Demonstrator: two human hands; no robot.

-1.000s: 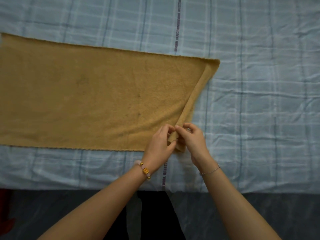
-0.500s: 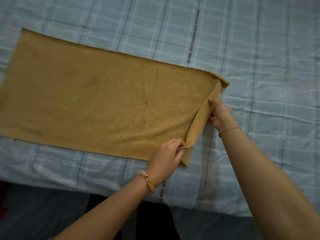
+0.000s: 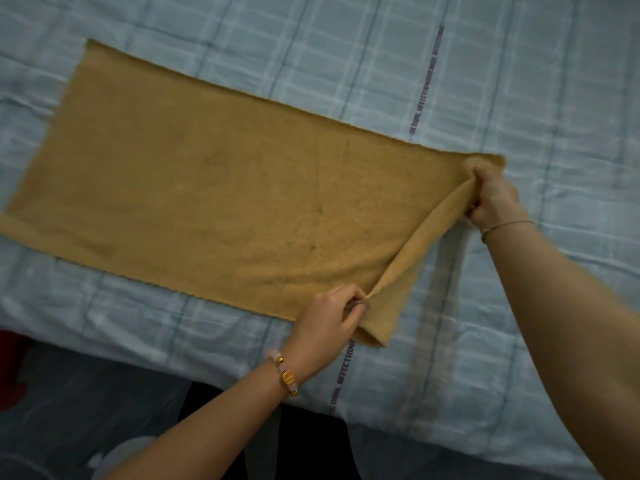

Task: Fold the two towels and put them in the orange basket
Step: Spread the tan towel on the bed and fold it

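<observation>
A mustard-yellow towel [image 3: 221, 188] lies spread flat on the bed, its long side running left to right. Its right end is folded over in a narrow flap. My left hand [image 3: 329, 317] pinches the near right corner of that flap at the front edge. At the far right corner, my right hand [image 3: 491, 199] grips the towel's edge and lifts it slightly. No orange basket and no second towel are in view.
The bed is covered by a light blue checked sheet [image 3: 519, 98] with wrinkles. Its front edge [image 3: 173, 355] runs along the bottom, with dark floor below. Something red [image 3: 10, 368] shows at the lower left edge.
My right hand has slid along the towel's right end from the near corner up to the far corner. My left hand stays pinching the near corner. The view has shifted.
</observation>
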